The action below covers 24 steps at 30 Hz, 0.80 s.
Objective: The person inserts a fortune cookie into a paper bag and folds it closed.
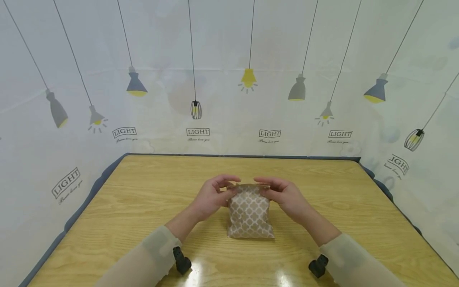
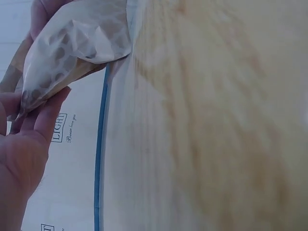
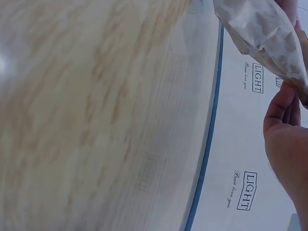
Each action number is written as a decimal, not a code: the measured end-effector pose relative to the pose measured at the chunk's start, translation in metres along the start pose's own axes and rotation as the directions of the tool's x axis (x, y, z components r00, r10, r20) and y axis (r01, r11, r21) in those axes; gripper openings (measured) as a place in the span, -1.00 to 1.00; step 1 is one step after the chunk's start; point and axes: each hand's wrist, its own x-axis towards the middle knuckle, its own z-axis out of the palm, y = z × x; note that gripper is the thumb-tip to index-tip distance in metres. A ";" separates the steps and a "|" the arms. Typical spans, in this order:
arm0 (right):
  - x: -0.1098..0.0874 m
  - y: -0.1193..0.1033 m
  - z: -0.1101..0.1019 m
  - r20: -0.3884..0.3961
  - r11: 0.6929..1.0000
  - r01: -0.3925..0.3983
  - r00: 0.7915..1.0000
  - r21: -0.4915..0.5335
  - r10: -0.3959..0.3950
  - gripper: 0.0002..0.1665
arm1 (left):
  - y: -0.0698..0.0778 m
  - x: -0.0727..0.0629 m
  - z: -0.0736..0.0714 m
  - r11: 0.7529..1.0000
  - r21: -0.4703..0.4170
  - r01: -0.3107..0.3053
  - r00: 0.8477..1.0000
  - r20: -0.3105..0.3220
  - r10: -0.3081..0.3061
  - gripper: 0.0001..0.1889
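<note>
A small brown paper bag (image 1: 250, 215) with a white lattice pattern stands upright in the middle of the head view, its bottom edge toward me. My left hand (image 1: 214, 196) pinches its upper left corner between thumb and fingers. At the upper right corner, my right hand (image 1: 285, 196) pinches the paper the same way. A strip of plain brown paper shows along the bag's top edge between the hands. In the left wrist view the bag (image 2: 79, 43) looks creased and bulging. The right wrist view shows the bag (image 3: 264, 36) narrowing toward the pinched corner.
The wooden table (image 1: 143, 199) stretches out on all sides of the bag. Behind it and along the sides hangs a pale curtain (image 1: 222, 91) printed with lamps and lettering. Dark wrist cameras (image 1: 182, 261) sit at both sleeve cuffs.
</note>
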 end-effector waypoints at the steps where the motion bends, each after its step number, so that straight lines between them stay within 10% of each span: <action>1: 0.000 0.000 0.000 0.010 1.000 0.007 1.000 0.000 -0.007 -0.50 | 0.000 0.000 0.000 1.000 0.010 -0.004 1.000 0.010 0.004 -0.63; 24: 0.000 0.004 -0.005 0.135 0.998 0.027 0.991 -0.049 -0.020 -0.56 | -0.002 0.000 -0.001 0.998 0.065 0.005 0.999 0.031 -0.007 -0.75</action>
